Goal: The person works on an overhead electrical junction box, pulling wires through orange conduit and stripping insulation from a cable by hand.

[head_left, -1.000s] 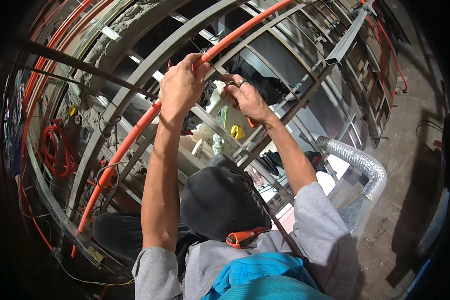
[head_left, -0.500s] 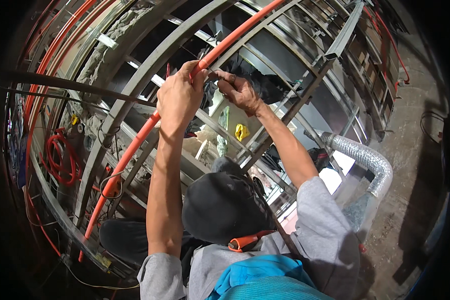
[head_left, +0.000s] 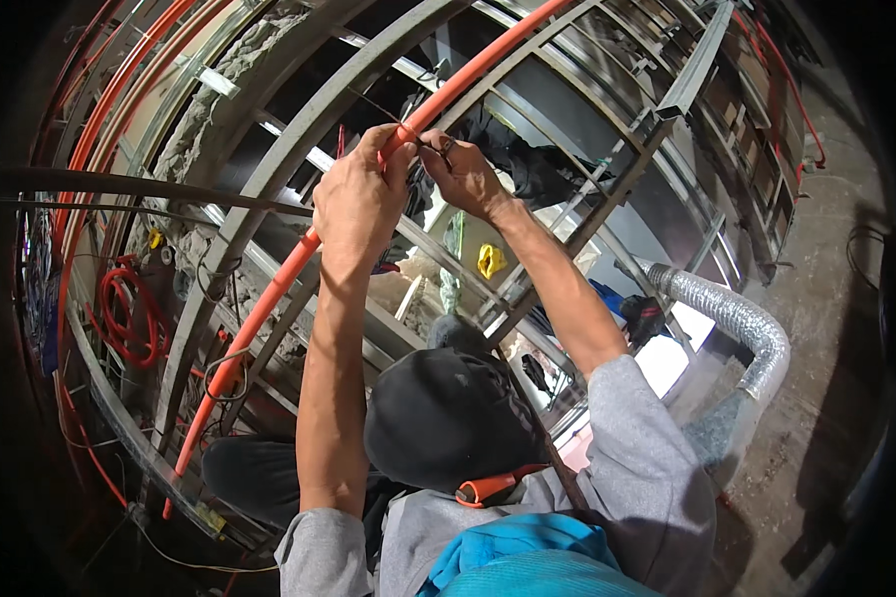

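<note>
A long orange pipe (head_left: pixel 289 274) runs diagonally from the lower left to the top of the view, along a grey metal frame (head_left: pixel 304 124). My left hand (head_left: pixel 356 204) is closed over this pipe, thumb and fingers against its sides. Close beside it, my right hand (head_left: pixel 465 179) is closed, pinching a thin dark wire-like tie (head_left: pixel 438 151) at the pipe's right side. One thin end sticks out up and left past the pipe, above my left fingers. Whether it is wire or a plastic cable tie, I cannot tell.
Dark loops (head_left: pixel 224 373) hang around the pipe lower down. A coiled red hose (head_left: pixel 129 313) lies at left. A dark bar (head_left: pixel 149 186) reaches in from the left edge. Below the frame are a yellow object (head_left: pixel 490 261) and dark cloth; a silver flexible duct (head_left: pixel 727 318) bends at right.
My right hand has shifted slightly down and left, closer to the pipe. The thin end of the dark tie now shows up and left of the pipe. My left hand stays on the pipe.
</note>
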Tool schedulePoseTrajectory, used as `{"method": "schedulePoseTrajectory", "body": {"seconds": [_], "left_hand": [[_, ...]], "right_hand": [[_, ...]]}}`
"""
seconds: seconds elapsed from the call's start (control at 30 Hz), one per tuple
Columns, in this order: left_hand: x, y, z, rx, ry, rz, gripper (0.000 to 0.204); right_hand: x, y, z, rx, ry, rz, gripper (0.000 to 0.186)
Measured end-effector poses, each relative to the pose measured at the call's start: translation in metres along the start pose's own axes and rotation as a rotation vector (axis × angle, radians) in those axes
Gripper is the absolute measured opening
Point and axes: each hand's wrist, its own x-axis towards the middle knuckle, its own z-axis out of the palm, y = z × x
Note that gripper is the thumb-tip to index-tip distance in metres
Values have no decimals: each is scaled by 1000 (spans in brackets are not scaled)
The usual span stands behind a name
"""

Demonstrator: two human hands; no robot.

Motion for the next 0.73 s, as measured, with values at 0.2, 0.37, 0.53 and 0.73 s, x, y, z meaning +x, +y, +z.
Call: {"method": "schedulePoseTrajectory", "body": {"seconds": [0.2, 0.37, 0.53, 0.73], "left_hand": [[1, 0, 1, 15, -8, -13, 33], [3, -3, 2, 7, -24, -19, 32], [2, -3, 2, 23, 8, 5, 32], [2, -5, 4, 20, 13, 2, 31]], "right_hand": [[1, -5, 4, -92, 35, 0, 18], [2, -2, 9, -142, 60, -32, 25], [4, -5, 8, -138, 23, 23, 27], [3, -1, 14, -159, 67, -35, 27]]}}
